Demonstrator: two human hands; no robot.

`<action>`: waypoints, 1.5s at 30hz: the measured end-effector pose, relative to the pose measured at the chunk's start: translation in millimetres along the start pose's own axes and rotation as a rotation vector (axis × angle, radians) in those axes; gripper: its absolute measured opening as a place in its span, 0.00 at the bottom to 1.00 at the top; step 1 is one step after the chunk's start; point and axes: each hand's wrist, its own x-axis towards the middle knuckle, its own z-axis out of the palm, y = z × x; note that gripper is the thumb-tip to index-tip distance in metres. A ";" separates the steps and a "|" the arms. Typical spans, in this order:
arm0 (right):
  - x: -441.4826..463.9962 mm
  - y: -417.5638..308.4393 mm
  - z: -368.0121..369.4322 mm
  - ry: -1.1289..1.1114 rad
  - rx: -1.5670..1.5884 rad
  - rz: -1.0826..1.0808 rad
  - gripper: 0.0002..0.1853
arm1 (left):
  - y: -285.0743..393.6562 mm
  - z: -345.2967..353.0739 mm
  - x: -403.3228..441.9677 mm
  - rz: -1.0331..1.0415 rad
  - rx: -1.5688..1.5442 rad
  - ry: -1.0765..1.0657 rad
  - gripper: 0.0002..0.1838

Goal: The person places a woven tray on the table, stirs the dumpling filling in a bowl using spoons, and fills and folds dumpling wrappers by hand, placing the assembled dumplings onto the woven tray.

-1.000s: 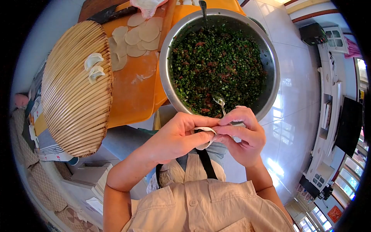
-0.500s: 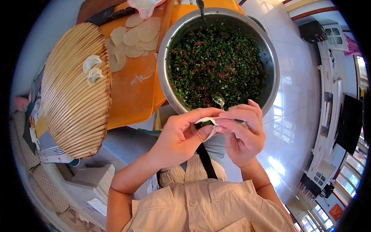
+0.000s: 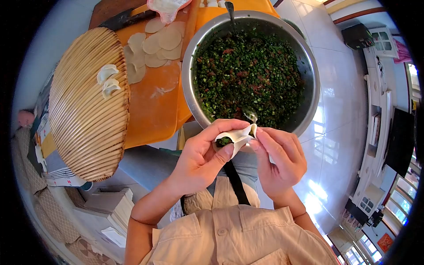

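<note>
A white dough wrapper (image 3: 239,136) with green filling inside is held between both hands, folded and pinched near its middle, with an opening at the left. My left hand (image 3: 201,154) grips its left side between thumb and fingers. At its right edge, my right hand (image 3: 280,157) pinches the dough with thumb and forefinger. Just beyond the hands is a large metal bowl (image 3: 192,95) of chopped green and reddish filling (image 3: 247,75). A spoon (image 3: 250,115) lies in the filling near the bowl's close edge. Two white dumplings (image 3: 108,79) sit on the woven tray (image 3: 84,119) at the left.
Round flat wrappers (image 3: 161,42) lie overlapping on the orange board (image 3: 154,112). A dark knife (image 3: 128,18) and a pink-rimmed container (image 3: 168,6) are at the back. Another spoon handle (image 3: 230,12) leans on the bowl's far rim. A white cabinet (image 3: 373,119) stands at the right.
The wrapper has opened up at the left, showing more of the green filling. My right hand has shifted slightly down and its fingers now pinch the wrapper's right edge.
</note>
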 end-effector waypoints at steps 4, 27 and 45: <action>-0.4 -1.8 -1.8 -0.042 -0.123 -0.104 0.15 | -1.1 1.6 -1.1 0.033 0.104 0.034 0.18; -0.6 21.2 7.8 -0.053 0.276 -0.070 0.14 | 6.8 -3.3 4.2 -0.056 0.015 0.000 0.17; -0.5 17.2 20.3 -0.240 0.475 0.168 0.24 | 11.5 -4.8 3.2 -0.208 -0.295 -0.015 0.18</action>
